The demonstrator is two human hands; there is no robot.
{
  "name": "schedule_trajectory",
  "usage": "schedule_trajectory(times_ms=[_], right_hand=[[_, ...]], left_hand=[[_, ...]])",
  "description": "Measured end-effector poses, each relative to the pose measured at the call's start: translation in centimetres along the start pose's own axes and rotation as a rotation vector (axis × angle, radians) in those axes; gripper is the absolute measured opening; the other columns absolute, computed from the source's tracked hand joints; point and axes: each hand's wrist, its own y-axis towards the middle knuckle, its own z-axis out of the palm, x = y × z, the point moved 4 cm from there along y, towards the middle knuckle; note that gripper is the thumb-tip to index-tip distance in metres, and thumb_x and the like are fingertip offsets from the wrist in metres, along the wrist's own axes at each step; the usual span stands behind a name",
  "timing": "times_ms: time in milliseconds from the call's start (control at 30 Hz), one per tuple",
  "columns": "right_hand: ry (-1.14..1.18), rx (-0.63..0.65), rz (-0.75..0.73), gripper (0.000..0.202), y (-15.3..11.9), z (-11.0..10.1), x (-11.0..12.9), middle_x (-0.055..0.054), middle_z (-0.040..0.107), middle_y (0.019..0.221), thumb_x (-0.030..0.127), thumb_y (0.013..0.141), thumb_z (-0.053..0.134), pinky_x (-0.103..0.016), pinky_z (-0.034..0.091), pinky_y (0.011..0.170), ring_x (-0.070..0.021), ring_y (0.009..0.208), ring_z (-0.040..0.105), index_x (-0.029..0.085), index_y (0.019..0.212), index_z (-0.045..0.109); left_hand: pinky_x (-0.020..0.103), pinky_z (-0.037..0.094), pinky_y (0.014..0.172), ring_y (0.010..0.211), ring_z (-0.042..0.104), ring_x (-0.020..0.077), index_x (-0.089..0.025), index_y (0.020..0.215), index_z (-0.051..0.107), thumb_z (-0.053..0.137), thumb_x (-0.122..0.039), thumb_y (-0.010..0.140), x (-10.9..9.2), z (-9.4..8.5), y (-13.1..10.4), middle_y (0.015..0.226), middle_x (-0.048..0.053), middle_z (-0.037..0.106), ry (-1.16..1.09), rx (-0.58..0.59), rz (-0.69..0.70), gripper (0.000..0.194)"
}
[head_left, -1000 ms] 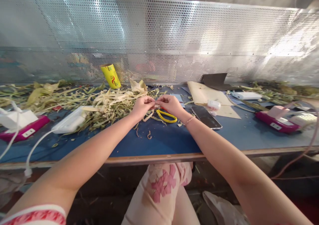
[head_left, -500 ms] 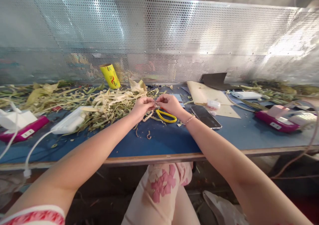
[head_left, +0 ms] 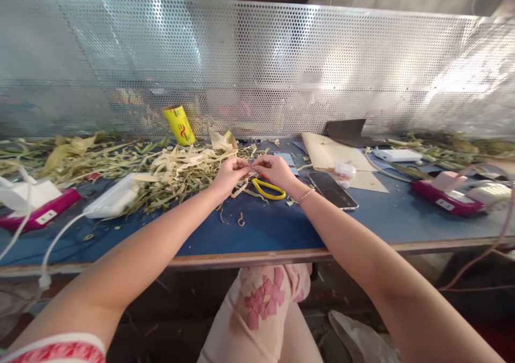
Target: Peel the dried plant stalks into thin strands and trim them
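Note:
My left hand [head_left: 232, 172] and my right hand [head_left: 274, 171] meet over the table, thumbs and fingertips pinched together almost touching. Whatever sits between the fingertips is too small to make out. Just beneath my right hand lies a yellow loop [head_left: 269, 189], like a tool handle, partly hidden by the fingers. A heap of dry, pale green and straw-coloured leaf strips [head_left: 177, 172] spreads beside my left hand. A few curled scraps [head_left: 241, 219] lie on the blue tabletop [head_left: 225, 237] in front of my hands.
A phone [head_left: 333, 190] lies right of my right wrist, near a small white container [head_left: 345, 170] and beige card [head_left: 325, 153]. A yellow tube [head_left: 179, 125] stands behind the heap. Magenta power strips [head_left: 446, 197] with cables sit at both sides. A perforated metal panel [head_left: 257, 52] closes the back.
The whole view has shifted very slightly. Both hands keep their pinch in the same place, with only tiny finger movement.

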Motion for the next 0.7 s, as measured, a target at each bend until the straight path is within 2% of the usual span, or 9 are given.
schedule_trajectory(times_ms=[300,433,700], right_hand=[[0.081,-0.029,-0.001,0.006,0.11,0.17,-0.21,-0.001,0.062,0.066,0.02,0.064,0.057,-0.025,0.045,0.061,-0.0103,0.06,0.055,0.016,0.069,0.059],[0.077,-0.022,0.0,0.007,0.0,0.22,0.02,0.0,0.061,0.066,0.019,0.063,0.057,-0.024,0.044,0.059,-0.0099,0.059,0.054,0.016,0.069,0.058],[-0.02,0.034,-0.022,0.011,-0.24,0.28,0.48,0.0,0.058,0.061,0.025,0.07,0.053,-0.023,0.039,0.055,-0.009,0.055,0.049,0.016,0.067,0.058]], left_hand=[[0.023,0.046,0.06,0.054,0.055,0.0075,-0.013,0.061,0.053,0.068,-0.015,0.062,-0.05,0.37,-0.38,0.055,-0.003,0.058,-0.042,0.012,-0.081,0.015],[0.023,0.045,0.06,0.054,0.055,0.0076,-0.013,0.063,0.055,0.069,-0.013,0.059,-0.06,0.31,-0.36,0.055,-0.003,0.058,-0.031,0.012,-0.056,0.015],[0.022,0.045,0.058,0.052,0.055,0.0071,-0.013,0.064,0.054,0.07,-0.01,0.056,0.01,0.1,-0.21,0.055,-0.004,0.057,-0.016,0.001,-0.025,0.018]])
